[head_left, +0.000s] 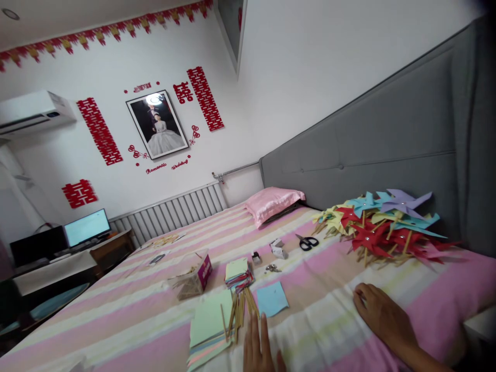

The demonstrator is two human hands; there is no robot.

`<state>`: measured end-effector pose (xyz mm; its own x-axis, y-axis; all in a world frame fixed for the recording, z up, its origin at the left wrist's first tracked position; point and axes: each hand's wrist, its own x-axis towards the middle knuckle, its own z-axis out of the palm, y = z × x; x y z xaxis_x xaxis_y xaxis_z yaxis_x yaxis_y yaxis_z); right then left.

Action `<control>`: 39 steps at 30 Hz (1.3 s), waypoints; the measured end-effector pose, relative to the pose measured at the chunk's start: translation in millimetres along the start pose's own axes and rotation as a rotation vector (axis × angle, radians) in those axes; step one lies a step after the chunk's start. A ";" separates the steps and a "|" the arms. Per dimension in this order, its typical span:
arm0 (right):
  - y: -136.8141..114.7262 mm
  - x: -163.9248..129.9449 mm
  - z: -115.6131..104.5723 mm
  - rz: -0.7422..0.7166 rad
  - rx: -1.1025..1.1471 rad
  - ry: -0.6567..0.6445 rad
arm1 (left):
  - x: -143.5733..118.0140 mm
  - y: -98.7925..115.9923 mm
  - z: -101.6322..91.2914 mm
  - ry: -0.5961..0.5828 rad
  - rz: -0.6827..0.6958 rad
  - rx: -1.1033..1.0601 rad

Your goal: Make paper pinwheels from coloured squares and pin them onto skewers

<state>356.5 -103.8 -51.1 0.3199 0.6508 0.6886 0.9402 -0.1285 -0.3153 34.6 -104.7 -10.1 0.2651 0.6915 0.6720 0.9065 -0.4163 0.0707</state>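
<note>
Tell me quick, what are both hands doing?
Left hand: open, empty, fingers by the wooden sticks.
Right hand: open, empty, flat on the bedsheet.

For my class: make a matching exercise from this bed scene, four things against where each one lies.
Things:
1 scissors
2 pinwheels
3 blue paper square
4 right hand

Places:
A piled by the grey headboard
B flat on the bedsheet, below the pinwheel pile
C just right of the wooden sticks
D between the pink pillow and the pinwheels

Pairs: 1-D, 2-A, 3-C, 4-B
</note>
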 end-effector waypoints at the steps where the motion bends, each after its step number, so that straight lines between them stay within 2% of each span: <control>1: 0.2 0.2 0.8 0.002 -0.003 -0.001 | 12.0 0.1 12.0 -0.001 0.051 0.007; 3: 1.1 1.0 3.7 0.008 -0.010 -0.001 | 29.6 3.6 32.5 -0.012 0.123 0.023; 6: 3.4 2.8 9.4 0.017 -0.013 0.002 | 46.0 13.0 52.2 -0.033 0.152 0.052; 10: 5.1 4.3 13.4 0.023 -0.014 0.006 | 59.3 21.8 64.8 -0.078 0.121 0.088; 14: 3.1 4.4 11.0 0.027 -0.025 0.006 | 61.4 20.8 71.8 -0.138 0.069 0.098; 19: -0.5 4.9 6.4 0.029 -0.037 0.014 | 54.8 14.2 71.0 -0.196 0.052 0.062; 25: -0.8 3.6 5.0 0.020 -0.035 0.004 | 46.5 21.0 54.6 -0.137 0.077 -0.013; 30: 0.7 1.6 6.7 0.023 -0.040 -0.015 | 35.8 34.7 46.6 -0.122 0.298 -0.121; 35: 2.4 1.5 7.8 0.024 -0.044 -0.027 | 25.8 46.4 53.6 -0.238 0.567 -0.260; 37: 2.6 1.7 7.9 0.024 -0.045 -0.029 | 22.9 49.2 53.5 -0.284 0.612 -0.303; 39: 2.6 1.6 8.0 0.019 -0.044 -0.033 | 20.5 50.3 50.5 -0.311 0.597 -0.320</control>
<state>358.6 -97.2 -56.1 0.3346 0.6720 0.6607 0.9384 -0.1735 -0.2987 102.3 -81.7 -30.0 0.8064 0.4092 0.4269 0.4517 -0.8922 0.0020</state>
